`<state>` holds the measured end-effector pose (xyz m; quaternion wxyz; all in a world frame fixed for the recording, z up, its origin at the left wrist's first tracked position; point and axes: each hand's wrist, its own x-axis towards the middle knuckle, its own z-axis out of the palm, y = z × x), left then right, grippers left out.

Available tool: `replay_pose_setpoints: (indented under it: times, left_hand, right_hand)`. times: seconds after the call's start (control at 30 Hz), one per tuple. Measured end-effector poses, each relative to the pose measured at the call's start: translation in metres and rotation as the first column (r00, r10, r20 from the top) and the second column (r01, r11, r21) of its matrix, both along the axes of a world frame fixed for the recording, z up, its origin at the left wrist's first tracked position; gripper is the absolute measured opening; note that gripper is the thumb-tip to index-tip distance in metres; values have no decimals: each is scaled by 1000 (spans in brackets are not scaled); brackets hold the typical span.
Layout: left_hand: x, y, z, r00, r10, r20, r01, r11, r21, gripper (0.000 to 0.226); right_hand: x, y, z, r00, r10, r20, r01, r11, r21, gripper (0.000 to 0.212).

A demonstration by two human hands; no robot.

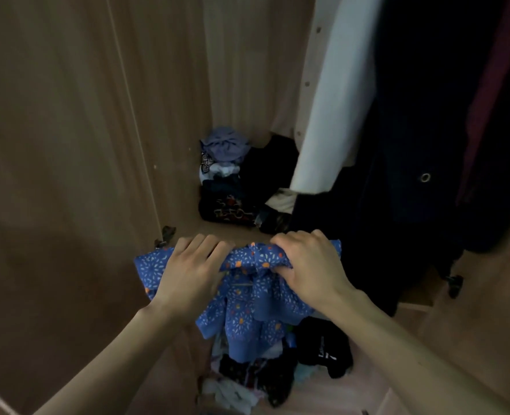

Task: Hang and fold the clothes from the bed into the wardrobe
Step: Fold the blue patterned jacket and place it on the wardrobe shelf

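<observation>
Head view, looking down into the wardrobe (pixel 68 145). One blue patterned garment (pixel 247 301) lies over the front edge of the wardrobe shelf (pixel 235 232); its gathered top edge runs left to right across the frame, and the rest hangs down below that edge. Two hands are on it. The left hand (pixel 192 272) lies over the left part of the top edge, fingers curled around the cloth. The right hand (pixel 307 265) is clenched on the bunched fabric near the middle and right. The garment is directly under both hands, neither one nearer than the other, and its long axis is square to the forearms. Any push inward would, in all likelihood, carry it away from the person, toward the one pile of folded clothes (pixel 229 181) at the back left of the shelf, well apart from the hands. To the right hang at least three items: a white shirt (pixel 334 115), a dark coat (pixel 421 145) and a maroon piece (pixel 499 94). Below the shelf sits a jumbled heap of clothes (pixel 265 375); its count cannot be told.
</observation>
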<state>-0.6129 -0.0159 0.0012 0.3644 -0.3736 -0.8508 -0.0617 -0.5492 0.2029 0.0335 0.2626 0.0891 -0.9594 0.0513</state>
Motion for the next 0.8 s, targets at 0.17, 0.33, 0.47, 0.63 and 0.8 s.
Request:
replay_pose_setpoints:
  times: [0.17,0.33,0.47,0.63,0.8]
  left_hand:
    - [-66,4,-19,999,-8,51,9,1000,-22,46]
    - [-132,11,-34,988,-75,136,77,997,-11,31]
    - [-180,17,-46,966,-83,244,92,995,-26,27]
    - [-234,18,-62,924,-117,365,137,990,-28,27]
    - [-284,23,-76,871,-97,482,140,989,-53,28]
  right_hand:
    - [-64,5,-17,997,-8,71,7,1000,11,29]
    - [-120,6,-29,989,-63,136,64,998,-3,33]
    - [-164,8,-45,976,-102,195,102,995,12,32]
    - [-217,13,-59,938,-84,336,107,993,-49,33]
    - [-275,21,-77,881,-35,471,115,983,-143,40]
